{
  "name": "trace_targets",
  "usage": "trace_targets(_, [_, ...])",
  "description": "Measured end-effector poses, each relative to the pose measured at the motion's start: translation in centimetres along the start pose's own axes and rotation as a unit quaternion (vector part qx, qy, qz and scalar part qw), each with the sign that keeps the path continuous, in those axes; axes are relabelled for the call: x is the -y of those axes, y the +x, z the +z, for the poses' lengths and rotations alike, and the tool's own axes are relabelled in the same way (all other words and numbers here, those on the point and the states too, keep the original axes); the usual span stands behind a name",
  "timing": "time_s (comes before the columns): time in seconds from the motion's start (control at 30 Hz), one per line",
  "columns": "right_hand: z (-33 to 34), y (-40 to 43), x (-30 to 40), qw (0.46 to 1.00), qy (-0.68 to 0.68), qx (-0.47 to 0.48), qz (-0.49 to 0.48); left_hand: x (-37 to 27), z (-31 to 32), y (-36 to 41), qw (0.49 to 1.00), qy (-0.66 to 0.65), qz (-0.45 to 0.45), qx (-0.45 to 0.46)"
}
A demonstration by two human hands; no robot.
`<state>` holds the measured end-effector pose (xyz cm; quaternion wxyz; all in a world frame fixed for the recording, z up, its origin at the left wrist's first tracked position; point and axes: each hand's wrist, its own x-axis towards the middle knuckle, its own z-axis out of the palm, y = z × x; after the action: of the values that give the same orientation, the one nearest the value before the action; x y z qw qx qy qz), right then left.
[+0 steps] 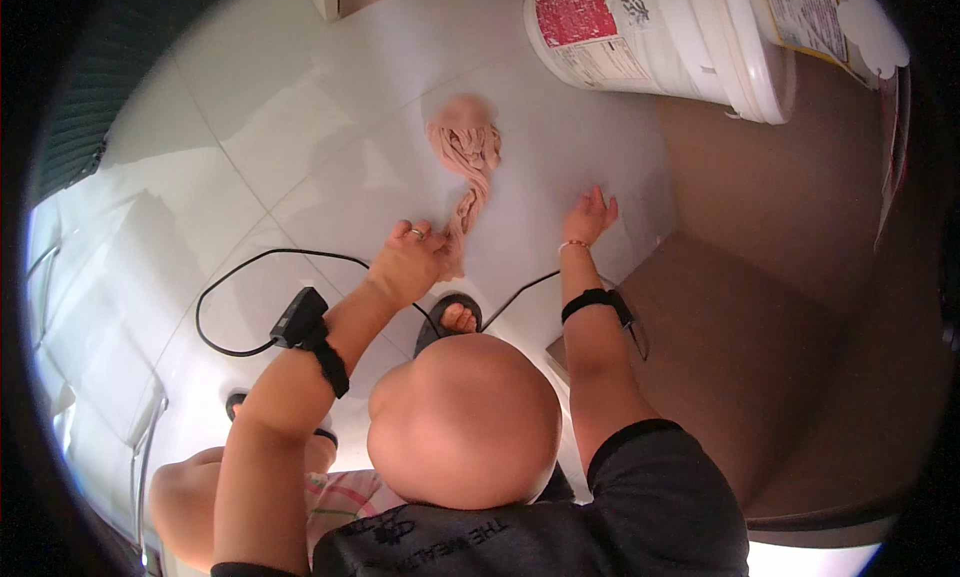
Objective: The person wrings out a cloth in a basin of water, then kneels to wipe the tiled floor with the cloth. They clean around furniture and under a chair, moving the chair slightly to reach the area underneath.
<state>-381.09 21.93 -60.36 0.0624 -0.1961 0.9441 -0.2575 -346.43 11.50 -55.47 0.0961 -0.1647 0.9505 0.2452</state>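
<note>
A beige cloth [471, 148] lies on the tiled floor, bunched at its far end and twisted into a narrow strip towards me. My left hand [411, 256], with a ring on one finger, grips the near end of the strip. To the right, my right hand [590, 215] is over the floor with its fingers apart and slightly bent, holding nothing. Black straps with small devices sit on both forearms, and a black cable [281, 252] loops from the left one.
A large white plastic bucket [660, 44] with labels stands at the upper right, beside a brown panel [757, 164]. My knee and a sandalled foot [457, 316] are just below the cloth. Metal rods [142, 464] stand at the lower left, and a dark ribbed object [82, 119] is at the upper left.
</note>
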Motion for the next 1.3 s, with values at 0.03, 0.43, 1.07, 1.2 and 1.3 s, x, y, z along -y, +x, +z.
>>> trace_targets(0.03, [-0.7, 0.8, -2.0, 1.000, -0.016, 0.005, 0.020, 0.2, -0.2, -0.1, 1.000, 0.000, -0.004, 0.013])
trace_targets(0.43, [-1.2, 10.9, -13.0, 0.960, -0.254, 0.034, 0.108, 1.6, -1.2, -1.5, 0.994, -0.022, -0.049, -0.092])
trace_targets(1.07, [-1.7, -6.1, 7.4, 0.987, 0.081, 0.080, -0.115, 1.3, -1.2, -0.6, 0.990, -0.051, -0.052, -0.123])
trace_targets(1.2, [-0.9, -6.6, 8.6, 0.922, 0.040, 0.184, -0.340, 1.6, -0.9, -0.7, 0.989, -0.079, -0.069, -0.107])
trace_targets(1.3, [1.7, -8.1, 10.5, 0.868, 0.018, 0.186, -0.460, 1.8, -1.0, -0.6, 0.990, -0.079, -0.070, -0.092])
